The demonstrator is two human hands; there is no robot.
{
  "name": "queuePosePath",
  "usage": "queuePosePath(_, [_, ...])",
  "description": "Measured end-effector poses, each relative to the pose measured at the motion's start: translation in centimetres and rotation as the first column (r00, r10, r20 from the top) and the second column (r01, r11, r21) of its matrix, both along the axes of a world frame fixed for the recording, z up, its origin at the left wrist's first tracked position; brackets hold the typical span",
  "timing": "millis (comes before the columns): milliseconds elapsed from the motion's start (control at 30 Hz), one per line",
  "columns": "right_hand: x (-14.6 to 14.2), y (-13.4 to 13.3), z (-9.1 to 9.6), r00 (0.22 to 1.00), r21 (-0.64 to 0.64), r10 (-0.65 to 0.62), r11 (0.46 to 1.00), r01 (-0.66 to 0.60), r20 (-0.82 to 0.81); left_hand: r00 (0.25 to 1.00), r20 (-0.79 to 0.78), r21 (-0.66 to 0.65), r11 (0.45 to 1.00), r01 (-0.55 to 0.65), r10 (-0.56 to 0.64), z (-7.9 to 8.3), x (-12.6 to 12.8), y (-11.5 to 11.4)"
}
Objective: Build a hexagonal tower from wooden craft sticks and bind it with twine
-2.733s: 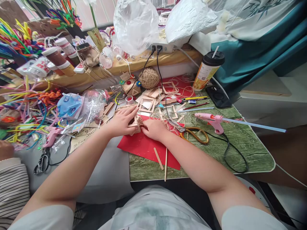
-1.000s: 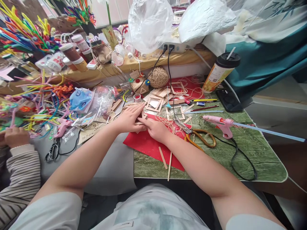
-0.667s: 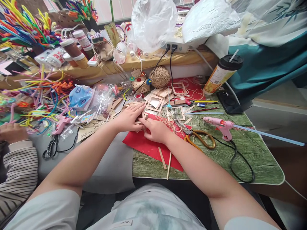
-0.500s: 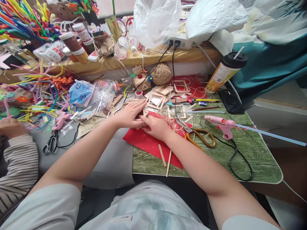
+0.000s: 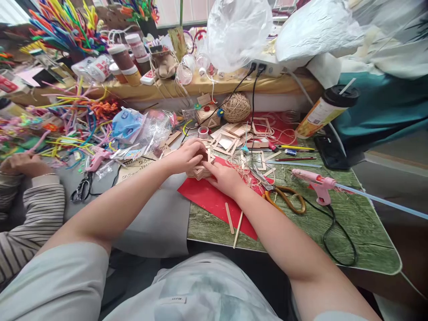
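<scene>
A small box built of stacked craft sticks [image 5: 197, 173] sits over the red sheet [image 5: 214, 196], partly covered by my hands. My left hand [image 5: 185, 158] grips its left and upper side, fingers bent over the top. Against the right side, my right hand [image 5: 223, 178] holds it with the thumb near the top edge and the fingers lower down. Just in front lie a loose craft stick [image 5: 229, 218] and a thin round stick [image 5: 238, 229]. Craft-stick frames [image 5: 227, 141] and loose twine [image 5: 240, 167] are behind and to the right.
At right lie orange-handled scissors [image 5: 289, 199] and a pink glue gun [image 5: 319, 185] with a long glue stick and a cord. A drink cup [image 5: 321, 111] and a phone [image 5: 329, 151] stand beyond. Another person's hands [image 5: 25, 165] are at left, near black scissors [image 5: 81, 189].
The view has shifted slightly left. My left hand's fingers, flat over the top before, are now bent and raised, so more of the craft-stick box shows. My right hand stays at its side.
</scene>
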State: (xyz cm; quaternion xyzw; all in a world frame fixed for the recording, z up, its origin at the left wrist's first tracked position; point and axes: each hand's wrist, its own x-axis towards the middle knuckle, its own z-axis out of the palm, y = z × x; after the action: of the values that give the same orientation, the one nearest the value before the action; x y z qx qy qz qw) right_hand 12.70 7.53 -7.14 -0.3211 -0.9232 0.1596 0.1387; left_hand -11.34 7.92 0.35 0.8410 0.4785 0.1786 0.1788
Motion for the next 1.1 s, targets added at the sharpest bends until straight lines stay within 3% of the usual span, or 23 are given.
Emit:
queuePosePath(233, [0.0, 0.1, 0.4, 0.999, 0.022, -0.007, 1.0, 0.006, 0.038, 0.983, -0.119, 0.072, 0.987, 0.147, -0.138, 0.1, -0.9, -1.2])
queuePosePath(333, [0.0, 0.1, 0.5, 1.0, 0.012, 0.001, 1.0, -0.001, 0.023, 0.963, -0.247, 0.134, 0.98, 0.144, -0.108, -0.1, -1.6, -2.6])
queuePosePath(467, [0.0, 0.1, 0.4, 1.0, -0.011, 0.0, 1.0, 0.0, 0.019, 0.934, -0.335, 0.117, 0.978, 0.171, -0.123, -0.4, -2.4, -3.3])
queuePosePath(733, [-0.5, 0.1, 1.1, 0.999, 0.004, 0.012, 1.0, -0.012, 0.033, 0.911, -0.383, 0.175, 0.956, 0.234, -0.153, -0.8, -2.7, -2.7])
queuePosePath(1100, [-0.8, 0.5, 2.8, 0.985, 0.055, 0.013, 0.998, -0.023, 0.172, 0.908, -0.392, 0.21, 0.947, 0.244, -0.147, -0.6, -2.5, -2.2])
